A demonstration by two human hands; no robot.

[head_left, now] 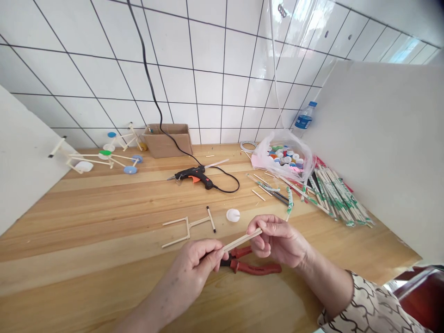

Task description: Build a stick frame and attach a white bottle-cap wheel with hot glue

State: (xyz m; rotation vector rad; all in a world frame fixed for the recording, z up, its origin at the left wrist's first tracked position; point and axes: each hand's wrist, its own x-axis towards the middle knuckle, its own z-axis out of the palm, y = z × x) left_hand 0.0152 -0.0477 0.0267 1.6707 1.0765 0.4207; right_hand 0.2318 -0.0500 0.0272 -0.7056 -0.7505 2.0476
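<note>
- Wooden chopstick (242,240) sits over the bench (69,259), pinched by the left hand (194,263) and right hand (277,240)
- Nearby stick frame (199,223) lies wheelless
- Two farther frames (111,159) carry bottle-cap wheels (130,169)

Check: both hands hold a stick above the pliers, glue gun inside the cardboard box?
No, the head view shows the glue gun on the table, in front of the cardboard box, not inside it. Left hand and right hand do hold the stick above the pliers.
</note>
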